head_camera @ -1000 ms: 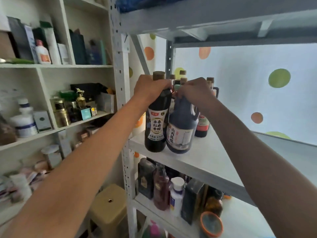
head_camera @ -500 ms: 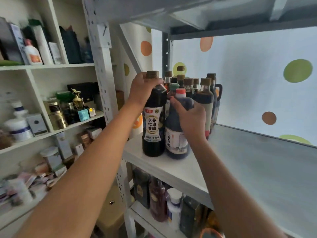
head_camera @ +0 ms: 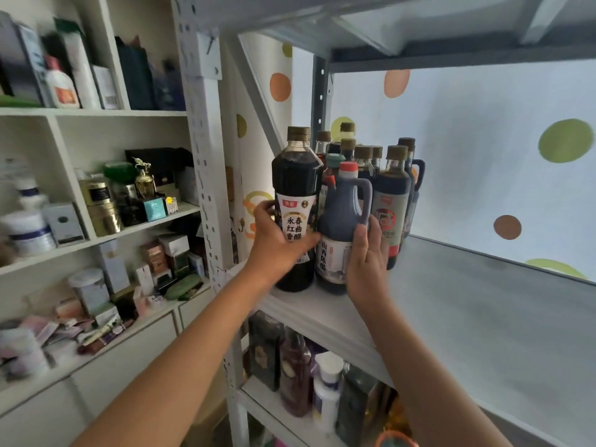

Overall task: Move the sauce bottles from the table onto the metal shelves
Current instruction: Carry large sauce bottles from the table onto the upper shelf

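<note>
Head view: two sauce bottles being seated on the grey metal shelf (head_camera: 467,317).

Left hand (head_camera: 274,240) wraps the tall dark brown-capped bottle (head_camera: 295,188); right hand (head_camera: 366,256), at its 3 o'clock, wraps the handled red-capped jug (head_camera: 342,214). Next, likely, letting go.

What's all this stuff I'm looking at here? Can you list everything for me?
tall bottle: one, dark with a brown cap, front of the metal shelf.
jug bottle: one, dark blue-grey with a red cap and handle, right beside it.
bottles behind: several, dark with brown caps, at the shelf's back left.
metal shelf: one, grey-white, bare on the right.
lower shelf goods: mixed bottles and cartons, below.
white shelving: left side, crowded with jars and boxes.
dotted backdrop: pale, with green, orange and brown dots.
left hand: grips the tall bottle.
right hand: holds the jug bottle.
</note>
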A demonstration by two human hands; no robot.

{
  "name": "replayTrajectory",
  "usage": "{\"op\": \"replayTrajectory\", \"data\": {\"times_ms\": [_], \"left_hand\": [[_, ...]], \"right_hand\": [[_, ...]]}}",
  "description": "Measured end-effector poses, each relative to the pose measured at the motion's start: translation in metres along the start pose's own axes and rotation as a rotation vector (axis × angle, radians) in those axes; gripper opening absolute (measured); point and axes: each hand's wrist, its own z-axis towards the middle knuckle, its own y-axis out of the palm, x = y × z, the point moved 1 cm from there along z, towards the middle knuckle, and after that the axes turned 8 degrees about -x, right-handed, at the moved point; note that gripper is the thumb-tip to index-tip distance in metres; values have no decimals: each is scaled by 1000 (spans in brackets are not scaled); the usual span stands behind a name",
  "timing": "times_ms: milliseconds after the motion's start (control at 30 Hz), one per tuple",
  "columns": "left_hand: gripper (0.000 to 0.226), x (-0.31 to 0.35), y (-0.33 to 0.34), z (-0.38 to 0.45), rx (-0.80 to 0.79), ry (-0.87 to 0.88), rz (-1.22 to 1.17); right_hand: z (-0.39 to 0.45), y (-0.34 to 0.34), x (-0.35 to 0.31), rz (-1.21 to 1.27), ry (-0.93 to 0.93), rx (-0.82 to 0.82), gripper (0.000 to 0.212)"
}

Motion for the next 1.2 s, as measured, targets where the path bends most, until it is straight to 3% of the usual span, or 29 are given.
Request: {"op": "replayTrajectory", "data": {"times_ms": [67,200,267,433,667,1000,1200], "left_hand": [[99,-15,0,-10,3,-7,84],[97,-21,-3,-15,71,37,326],[90,-22,-2,-14,76,60,308],[66,-30,-6,-8,154,0,223],[64,-42,-10,16,204,-24,192],[62,-55,-14,42,75,15,92],[71,-68,-9,53,39,-17,308]], "right_hand": [[-4,-4,2,-105,3,-9,59],[-10,-9,18,-206,53,-116,76],[-11,-10,23,-247,44,-155,84],[3,-7,11,-339,43,-154,79],[29,15,-2,-485,154,-186,77],[43,34,1,-496,196,-156,71],[37,43,16,-497,144,-113,80]]}}
